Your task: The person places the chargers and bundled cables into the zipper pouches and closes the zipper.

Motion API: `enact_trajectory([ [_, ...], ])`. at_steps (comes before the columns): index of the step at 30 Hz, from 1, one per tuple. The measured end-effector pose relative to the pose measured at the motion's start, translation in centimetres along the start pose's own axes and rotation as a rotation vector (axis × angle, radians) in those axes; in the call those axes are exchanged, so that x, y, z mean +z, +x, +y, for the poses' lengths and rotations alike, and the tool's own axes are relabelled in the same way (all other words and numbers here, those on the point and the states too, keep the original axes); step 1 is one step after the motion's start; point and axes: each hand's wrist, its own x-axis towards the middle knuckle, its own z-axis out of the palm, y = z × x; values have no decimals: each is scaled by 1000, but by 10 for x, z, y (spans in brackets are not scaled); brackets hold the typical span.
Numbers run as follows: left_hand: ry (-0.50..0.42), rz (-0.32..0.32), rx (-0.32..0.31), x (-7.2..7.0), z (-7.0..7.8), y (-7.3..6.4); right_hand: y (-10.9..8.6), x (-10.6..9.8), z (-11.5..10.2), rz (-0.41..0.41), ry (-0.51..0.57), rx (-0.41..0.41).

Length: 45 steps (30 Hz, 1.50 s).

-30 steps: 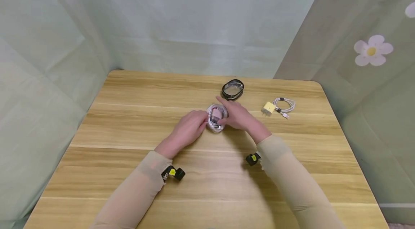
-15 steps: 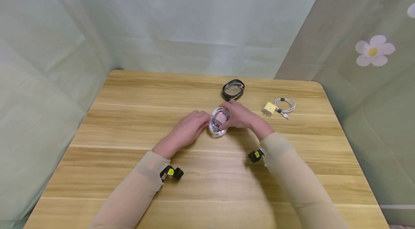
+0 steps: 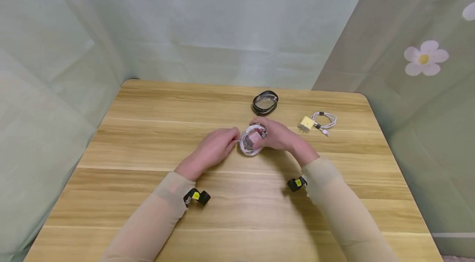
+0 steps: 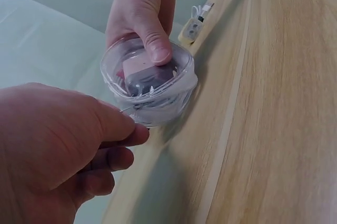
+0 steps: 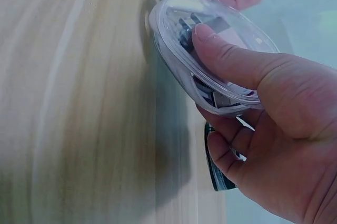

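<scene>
A clear oval zip pouch (image 3: 244, 146) with a whitish rim is held tilted a little above the table. Inside it lie a pink plug charger (image 4: 138, 62) with metal prongs and a cable. My right hand (image 3: 280, 135) grips the pouch from the right, thumb pressed on the clear face and fingers underneath. From the left, my left hand (image 3: 213, 150) pinches a thin pull at the pouch's zipper edge between thumb and forefinger. The pinched end is mostly covered by the fingertips.
Behind the hands stands a clear pouch with black edging (image 3: 265, 103). To the right lies a yellow plug charger (image 3: 306, 124) beside a coiled white cable (image 3: 329, 119) with a dark tie. The wooden table (image 3: 141, 142) meets pale curtains at its back and sides.
The pouch has shifted slightly right and turned in my right hand, which has moved right with it. My left hand stays near the pouch's left edge. The other things have not moved.
</scene>
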Motion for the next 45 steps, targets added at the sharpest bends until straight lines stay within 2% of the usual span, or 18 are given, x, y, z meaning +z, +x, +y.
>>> enact_trajectory([
  [7, 42, 1, -12, 4, 5, 3, -7, 5, -5, 7, -20, 13],
  [15, 91, 69, 6, -1, 11, 3, -17, 8, -6, 49, -12, 18],
  [18, 97, 108, 11, -7, 14, 3, -21, 8, -7, 102, 41, 15],
  [22, 89, 190, 43, -19, 19, 3, -27, 6, -12, 157, 170, 11],
  [26, 66, 260, 93, -29, 22, 3, -35, 3, -15, 148, 287, 0],
  [30, 50, 308, 132, -35, 24, 2, -40, 1, -16, 118, 338, -23],
  [34, 43, 340, 188, -38, 27, 1, -42, -1, -18, 98, 319, -46],
  [37, 36, 346, 222, -39, 29, 2, -42, -2, -21, 88, 261, -57],
  [41, 34, 340, 251, -41, 32, 1, -43, -3, -27, 79, 170, -54],
  [45, 50, 349, 271, -45, 33, 0, -45, -3, -31, 91, 162, -28],
])
